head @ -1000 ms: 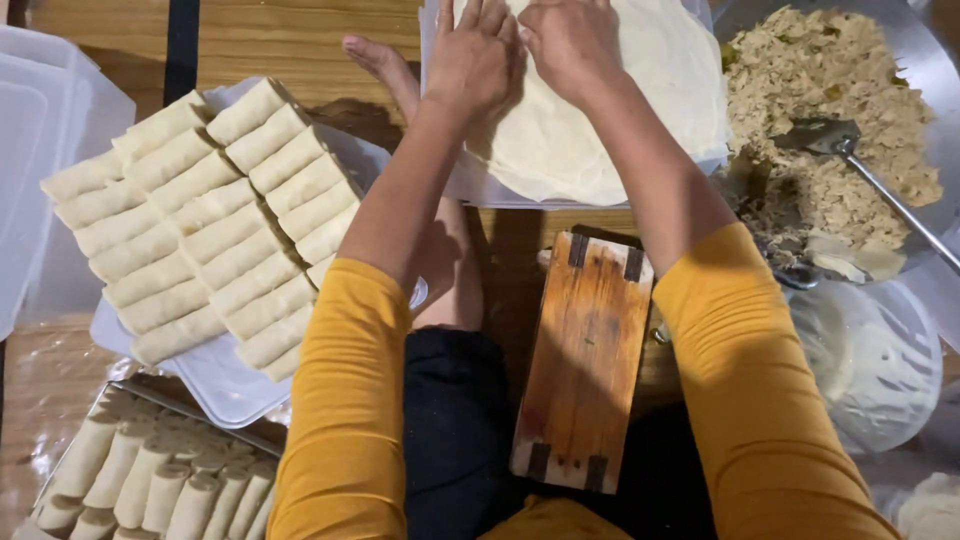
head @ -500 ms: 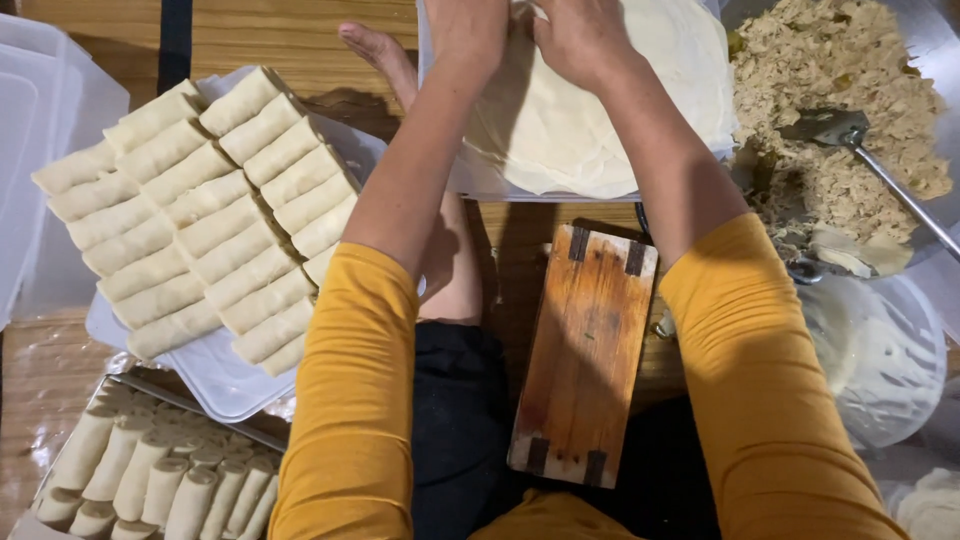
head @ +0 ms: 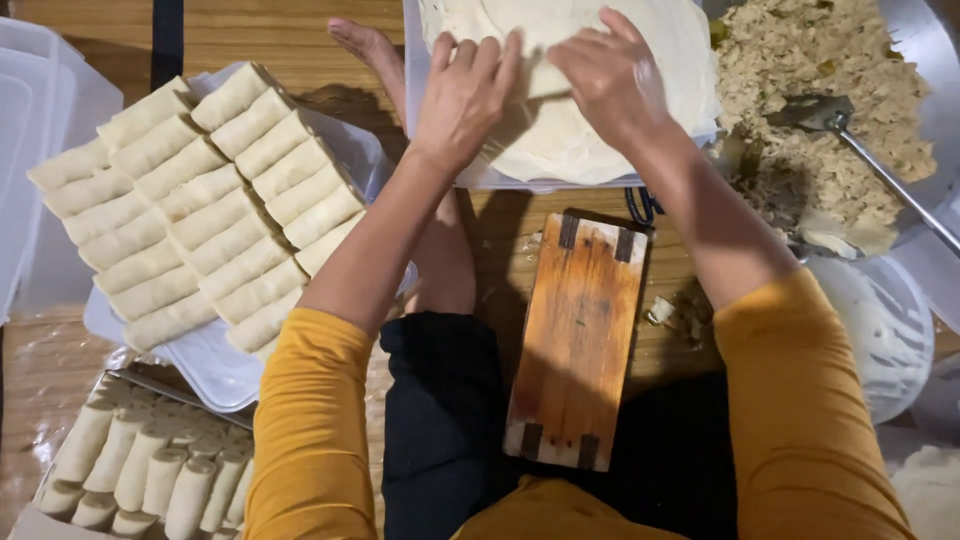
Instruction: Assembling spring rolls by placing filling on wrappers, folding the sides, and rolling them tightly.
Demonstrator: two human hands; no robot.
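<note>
Flat beneath both hands, round wrapper stack (head: 570,120) shows no long axis.

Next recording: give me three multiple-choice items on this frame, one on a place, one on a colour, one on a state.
1. Where is the wooden board?
A. on the person's lap
B. on the rolls
C. in the filling pan

2. What colour are the sleeves?
A. blue
B. yellow
C. white

3. How do the left hand and right hand stand?
A. both on the wrapper stack
B. both holding the spoon
C. both on the board

Answers: A, it lies across the lap; B, both sleeves are mustard yellow; A, the fingers rest on the top wrapper.
</note>
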